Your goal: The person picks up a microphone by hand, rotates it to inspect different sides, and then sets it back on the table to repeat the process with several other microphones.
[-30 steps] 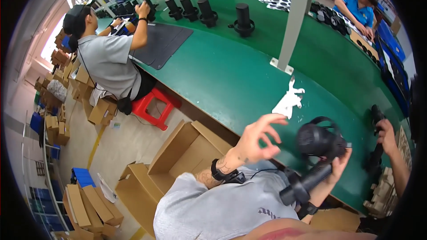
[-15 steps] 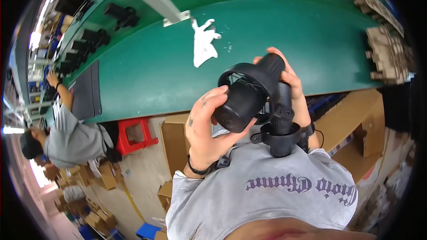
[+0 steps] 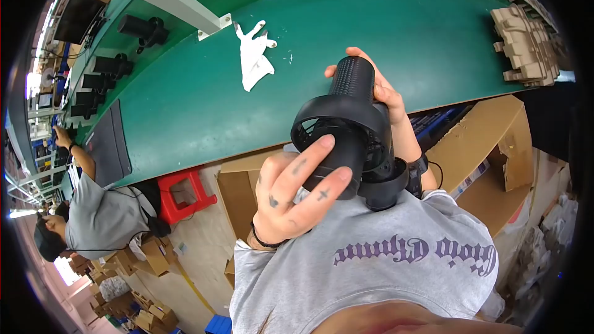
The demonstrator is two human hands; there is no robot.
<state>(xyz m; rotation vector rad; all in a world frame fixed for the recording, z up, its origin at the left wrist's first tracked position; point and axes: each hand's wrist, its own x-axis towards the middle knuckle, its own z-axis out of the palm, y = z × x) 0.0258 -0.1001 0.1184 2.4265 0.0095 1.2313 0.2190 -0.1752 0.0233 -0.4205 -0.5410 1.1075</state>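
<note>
I hold a black microphone point(image 3: 354, 80) with both hands, in front of my chest. It has a perforated cylinder at the far end, a wide ring point(image 3: 337, 108) with thin cords inside, and a smooth cylindrical body nearer me. Below it on the right is a jointed mount with a smaller round collar point(image 3: 382, 193). My right hand point(image 3: 387, 96) wraps the perforated end from behind and the right. The fingers of my left hand point(image 3: 288, 195) lie over the smooth body, its thumb hidden.
A white glove point(image 3: 253, 62) lies on the green bench point(image 3: 396, 31). Moulded brown pulp trays point(image 3: 526, 46) are at the right end. An open cardboard box point(image 3: 495, 148) stands below the bench edge. Similar black devices point(image 3: 145, 28) and a seated co-worker point(image 3: 105, 210) by a red stool point(image 3: 185, 195) are left.
My left hand has shifted from gripping the microphone's smooth end to lying over its body. The microphone has turned, its perforated end now pointing more straight away. The view has shifted slightly.
</note>
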